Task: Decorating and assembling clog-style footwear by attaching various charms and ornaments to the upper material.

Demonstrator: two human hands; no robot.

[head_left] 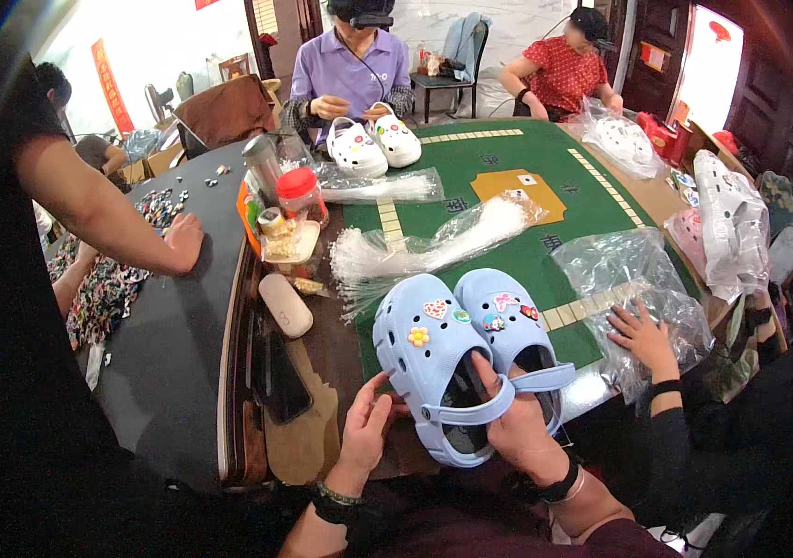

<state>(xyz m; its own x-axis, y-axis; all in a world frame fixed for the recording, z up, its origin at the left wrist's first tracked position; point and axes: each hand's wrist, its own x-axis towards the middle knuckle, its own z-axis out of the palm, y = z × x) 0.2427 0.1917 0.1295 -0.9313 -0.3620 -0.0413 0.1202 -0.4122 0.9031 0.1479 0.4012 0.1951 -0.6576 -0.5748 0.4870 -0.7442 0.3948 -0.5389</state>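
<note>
1. Head view, position. The blue clogs [434, 358] are held above the near edge of the table [327, 409], between the left hand [367, 435] and the right hand [521, 433]. The left clog [432, 361] lies just beside the left fingers; the right clog [508, 337] extends beyond the right thumb.
2. Head view, fingers. The right thumb lies upward in the gap between the two clogs, apparently pinching their adjoining sides; the other right fingers are hidden below. The visible left fingers stand loosely apart, some tips passing behind the left clog's outer side; whether they press on it cannot be told.
3. Head view, handling. The hold seems best with the right pinch low and firm, near the heels, and the left fingers flat along the outer wall as a steady. The charms [418, 337], well forward of both hands, are best left untouched, and the straps [471, 411] clear of the thumb.
4. Head view, direction. Both toes point away from the wearer and slightly leftward; the heels lie nearest the wearer, the openings turned up toward the camera. The two long axes run nearly parallel, heel to toe, forward from the right fingers.
5. Head view, surroundings. White ties [443, 240] lie beyond the toes, a phone [279, 379] left of the left fingers, and a clear bag [620, 265] to the right of the right fingers, beneath another person's hand [644, 340].
</note>
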